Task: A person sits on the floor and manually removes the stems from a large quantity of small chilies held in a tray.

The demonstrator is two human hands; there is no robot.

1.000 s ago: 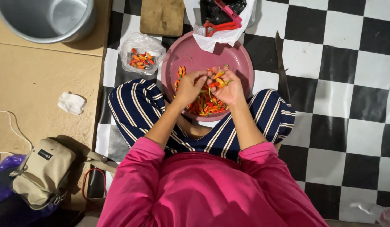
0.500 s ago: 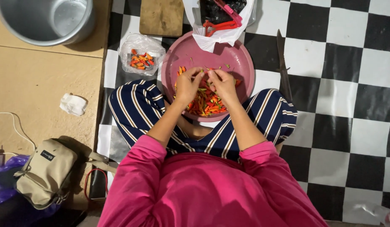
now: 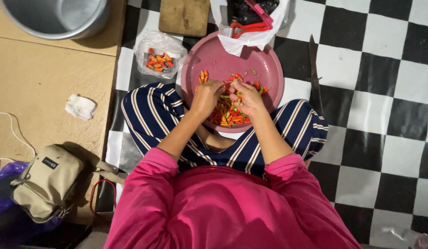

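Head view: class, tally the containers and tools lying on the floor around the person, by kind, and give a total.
Pink basin: 1
Metal pot: 1
Plastic bags: 2
Wooden board: 1
Knife: 1
Beige bag: 1
Total: 7

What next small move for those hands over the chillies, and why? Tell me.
Probably pull the stem off the chilli pinched between the left hand and right hand: both meet on it above the pile in the pink basin.

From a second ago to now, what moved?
Both hands drew closer together over the chillies: the left hand and right hand now pinch one between them. The pink basin, bag of chillies and knife stayed put.
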